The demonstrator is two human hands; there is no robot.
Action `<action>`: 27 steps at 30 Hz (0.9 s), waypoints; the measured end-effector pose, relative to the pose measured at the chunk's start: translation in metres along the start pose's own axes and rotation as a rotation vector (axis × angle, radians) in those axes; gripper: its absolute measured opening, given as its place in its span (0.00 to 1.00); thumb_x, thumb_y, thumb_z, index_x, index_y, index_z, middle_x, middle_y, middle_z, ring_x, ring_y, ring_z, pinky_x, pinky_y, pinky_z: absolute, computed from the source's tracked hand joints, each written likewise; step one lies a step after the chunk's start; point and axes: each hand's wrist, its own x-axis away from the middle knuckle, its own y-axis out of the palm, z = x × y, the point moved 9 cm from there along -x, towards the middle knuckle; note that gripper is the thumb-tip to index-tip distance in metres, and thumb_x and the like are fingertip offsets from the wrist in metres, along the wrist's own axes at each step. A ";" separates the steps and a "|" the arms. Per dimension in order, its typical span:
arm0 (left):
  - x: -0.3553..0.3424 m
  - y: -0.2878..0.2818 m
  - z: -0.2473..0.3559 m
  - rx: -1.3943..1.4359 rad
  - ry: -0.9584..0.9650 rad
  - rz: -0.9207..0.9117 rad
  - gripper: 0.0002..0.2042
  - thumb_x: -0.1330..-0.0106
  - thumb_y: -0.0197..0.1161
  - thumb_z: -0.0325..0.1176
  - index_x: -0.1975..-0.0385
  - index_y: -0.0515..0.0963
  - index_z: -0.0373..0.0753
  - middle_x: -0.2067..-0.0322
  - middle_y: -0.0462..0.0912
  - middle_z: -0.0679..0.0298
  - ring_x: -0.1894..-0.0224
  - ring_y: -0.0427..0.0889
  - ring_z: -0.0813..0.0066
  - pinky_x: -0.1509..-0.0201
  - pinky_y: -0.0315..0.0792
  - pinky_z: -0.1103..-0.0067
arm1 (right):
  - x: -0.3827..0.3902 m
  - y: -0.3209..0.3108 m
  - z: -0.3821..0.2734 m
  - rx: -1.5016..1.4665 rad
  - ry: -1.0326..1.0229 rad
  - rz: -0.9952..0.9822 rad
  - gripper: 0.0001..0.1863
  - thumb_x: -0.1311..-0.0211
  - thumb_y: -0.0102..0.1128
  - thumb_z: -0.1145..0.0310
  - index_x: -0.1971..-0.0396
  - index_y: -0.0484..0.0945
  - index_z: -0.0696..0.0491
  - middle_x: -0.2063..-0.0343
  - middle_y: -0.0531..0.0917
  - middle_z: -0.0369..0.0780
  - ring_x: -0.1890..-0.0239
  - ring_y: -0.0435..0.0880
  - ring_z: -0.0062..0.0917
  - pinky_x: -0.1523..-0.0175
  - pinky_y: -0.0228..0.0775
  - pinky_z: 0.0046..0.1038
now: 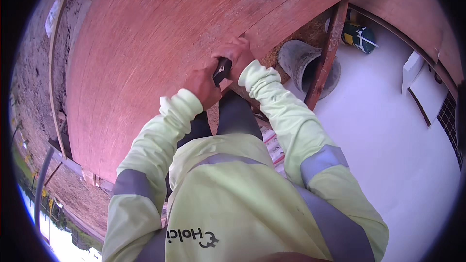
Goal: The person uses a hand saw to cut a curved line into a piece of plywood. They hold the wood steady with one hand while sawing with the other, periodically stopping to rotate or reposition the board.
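Observation:
Both my hands come together at the near edge of a large reddish-brown wooden panel (160,24). Between them shows a black handle (223,69) with small light spots, but the rest of that tool is hidden. My left hand (203,86) is closed around the handle's lower side. Just above and to the right, my right hand (236,54) is closed over its upper end, knuckles close to the panel. A thin dark line runs across the panel from near my right hand toward the upper right.
On the right, a grey, dirty bucket (296,60) lies tipped behind a reddish-brown wooden post (330,48). Farther back is a green paint-smeared bucket (359,37) on a white surface (374,131). A thin wooden strip (52,63) stands left of the panel, over bare soil.

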 end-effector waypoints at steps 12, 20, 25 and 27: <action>-0.028 0.000 -0.009 -0.023 0.035 0.046 0.24 0.52 0.59 0.25 0.50 0.72 0.34 0.74 0.80 0.38 0.66 0.80 0.35 0.62 0.74 0.54 | -0.009 -0.009 -0.008 0.000 -0.053 0.086 0.11 0.64 0.72 0.65 0.75 0.82 0.43 0.74 0.83 0.31 0.66 0.77 0.31 0.53 0.64 0.36; 0.103 -0.033 0.013 0.093 -0.091 -0.066 0.28 0.45 0.55 0.21 0.39 0.67 0.30 0.68 0.81 0.39 0.65 0.83 0.41 0.63 0.76 0.65 | 0.030 -0.005 -0.124 -0.092 -0.091 0.014 0.18 0.64 0.71 0.61 0.67 0.83 0.43 0.73 0.82 0.30 0.65 0.76 0.27 0.50 0.57 0.34; 0.120 -0.043 0.010 0.043 -0.083 -0.038 0.28 0.48 0.56 0.22 0.42 0.69 0.31 0.71 0.82 0.41 0.69 0.83 0.42 0.64 0.76 0.61 | 0.032 0.000 -0.138 -0.163 -0.095 0.048 0.15 0.67 0.70 0.62 0.71 0.83 0.43 0.77 0.79 0.30 0.67 0.75 0.28 0.51 0.57 0.35; 0.036 -0.017 -0.005 0.038 -0.105 -0.051 0.23 0.50 0.57 0.24 0.49 0.73 0.35 0.72 0.81 0.40 0.69 0.81 0.37 0.66 0.74 0.56 | 0.010 0.000 -0.061 -0.145 -0.050 0.023 0.14 0.67 0.72 0.62 0.73 0.83 0.43 0.75 0.81 0.31 0.65 0.77 0.30 0.52 0.60 0.36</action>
